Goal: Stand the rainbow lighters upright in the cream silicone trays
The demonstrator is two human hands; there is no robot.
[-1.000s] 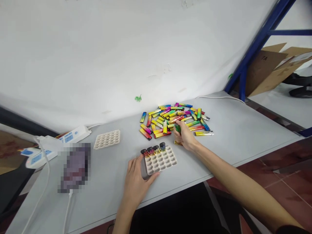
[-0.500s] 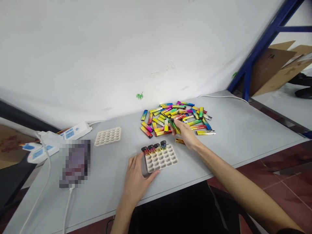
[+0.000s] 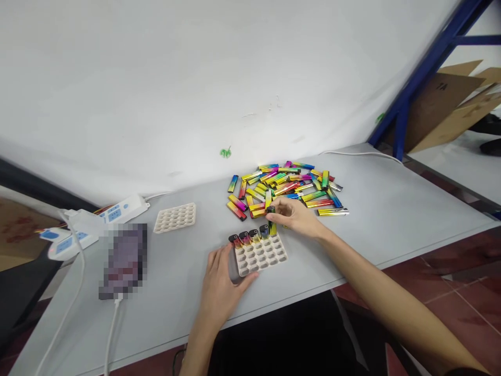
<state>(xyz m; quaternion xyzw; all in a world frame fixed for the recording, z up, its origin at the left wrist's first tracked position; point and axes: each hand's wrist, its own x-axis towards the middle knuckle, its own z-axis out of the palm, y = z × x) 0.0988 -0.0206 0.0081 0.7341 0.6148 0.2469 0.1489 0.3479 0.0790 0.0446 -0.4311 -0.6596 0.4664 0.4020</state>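
A white tray with rows of slots (image 3: 261, 257) lies near the table's front edge. Several lighters (image 3: 254, 235) with black tops stand upright along its back row. My left hand (image 3: 223, 279) grips the tray's left side, thumb at the front edge and fingers at the back left corner. A green-yellow lighter (image 3: 273, 228) is pinched upright in my right hand (image 3: 287, 215), over the back right corner of the tray; whether its lower end is in a slot is unclear. Behind, a heap of shiny multicoloured lighters (image 3: 289, 185) lies on the table.
A second slotted tray (image 3: 175, 218) lies at the left. Farther left are a pixelated dark device (image 3: 124, 261) with a white cable (image 3: 111, 334) and power strips (image 3: 123, 210). A white wall (image 3: 195, 94) rises behind the grey table (image 3: 176, 282).
My right hand has moved from the heap toward the tray with the green-yellow lighter, which is now upright at the back right corner. My left hand keeps its hold on the tray.
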